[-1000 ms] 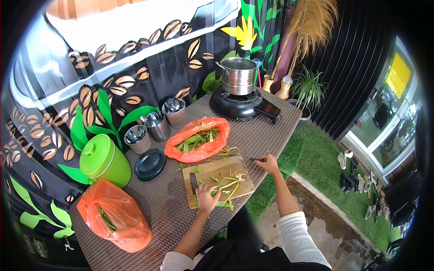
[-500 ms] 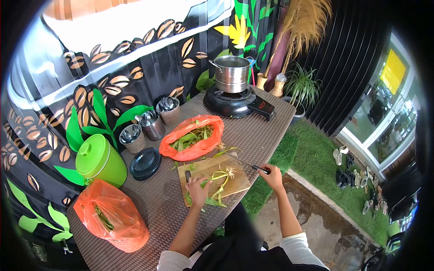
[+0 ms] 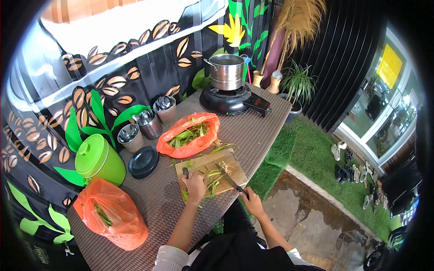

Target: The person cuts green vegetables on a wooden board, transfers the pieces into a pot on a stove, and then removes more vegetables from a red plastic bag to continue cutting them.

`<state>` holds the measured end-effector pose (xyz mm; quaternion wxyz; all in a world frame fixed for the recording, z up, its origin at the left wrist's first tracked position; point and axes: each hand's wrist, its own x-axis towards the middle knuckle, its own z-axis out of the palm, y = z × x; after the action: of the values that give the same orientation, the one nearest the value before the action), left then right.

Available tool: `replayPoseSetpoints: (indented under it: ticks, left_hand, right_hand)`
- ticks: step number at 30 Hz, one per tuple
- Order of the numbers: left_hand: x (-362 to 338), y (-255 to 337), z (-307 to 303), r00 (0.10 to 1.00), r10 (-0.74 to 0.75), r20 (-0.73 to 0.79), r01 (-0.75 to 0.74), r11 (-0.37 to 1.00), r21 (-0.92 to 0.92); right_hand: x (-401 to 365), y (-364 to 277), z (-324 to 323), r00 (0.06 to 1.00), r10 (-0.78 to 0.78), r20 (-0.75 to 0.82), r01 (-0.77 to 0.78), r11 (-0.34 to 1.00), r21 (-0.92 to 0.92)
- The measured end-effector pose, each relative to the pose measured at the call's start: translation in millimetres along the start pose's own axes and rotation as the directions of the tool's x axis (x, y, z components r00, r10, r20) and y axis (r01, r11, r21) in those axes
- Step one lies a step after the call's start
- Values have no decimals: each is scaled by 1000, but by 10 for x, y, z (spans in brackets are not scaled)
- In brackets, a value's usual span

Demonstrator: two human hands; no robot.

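Observation:
My right hand (image 3: 254,204) is closed around the black handle of a kitchen knife (image 3: 232,181). Its blade points up and left over the wooden cutting board (image 3: 204,162), close to the pale roots of some leafy green stalks (image 3: 214,180). On the left part of the board, my left hand (image 3: 195,186) has its fingers bent down onto those greens and grips them. Behind the board, an orange plastic bag (image 3: 176,151) lies open with more leafy greens (image 3: 192,134) inside.
A steel pot (image 3: 226,74) sits on a black portable stove (image 3: 224,100). Cutlery cups (image 3: 149,124), black plates (image 3: 143,161) and a green lidded bucket (image 3: 100,160) stand along the wall. A second orange bag (image 3: 117,221) is at front left. Shoes (image 3: 357,174) lie on artificial grass.
My right hand has brought the knife left and down, so its blade now lies over the board by the roots. My left hand stays on the greens.

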<state>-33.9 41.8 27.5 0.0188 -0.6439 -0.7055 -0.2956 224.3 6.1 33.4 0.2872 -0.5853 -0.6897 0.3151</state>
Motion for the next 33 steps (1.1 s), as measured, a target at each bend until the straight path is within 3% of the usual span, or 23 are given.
replayPoseSetpoints:
  ticks: [2,4,5,7,8,10,13,21,23,26,33]
  left_hand:
    - [50,45,-21,999,-32,17,32,999,-9]
    - [169,186,-191,967,-165,194,154,986,69]
    - [243,194,-192,967,-163,194,153,986,67]
    - [373,200,-175,891,-246,382,275,961,-22]
    - [400,213,-171,892,-242,383,272,962,-24]
    - [411,275,-217,931,114,347,-33,973,-230]
    - [371,213,99,912,212,352,-91,939,-331]
    - [140,132,390,985,33,170,42,906,-420]
    - [78,95,512,994,-78,71,103,865,-492]
    - [32,62,575,998,-51,-44,22,859,-512]
    - [-14,69,543,997,-13,-78,-29,858,-513]
  right_hand:
    - [-62,-14,38,999,27,-27,-27,1000,-5]
    - [-102,17,102,998,32,-52,-32,999,-13]
    - [-116,34,135,997,34,-73,-36,999,-20]
    - [-144,-3,171,996,42,-74,-45,998,-41]
    - [-157,-22,188,996,48,-72,-52,997,-60]
    - [-181,-29,250,994,39,-100,-43,998,-43]
    - [-226,-62,320,991,41,-127,-41,999,-3]
    - [-357,-89,312,998,50,-41,-49,999,17]
    - [-380,-132,293,999,11,-49,-18,991,-133]
    - [-385,-131,306,999,19,-49,-29,978,-208]
    - [-380,-244,228,998,-21,51,40,915,-401]
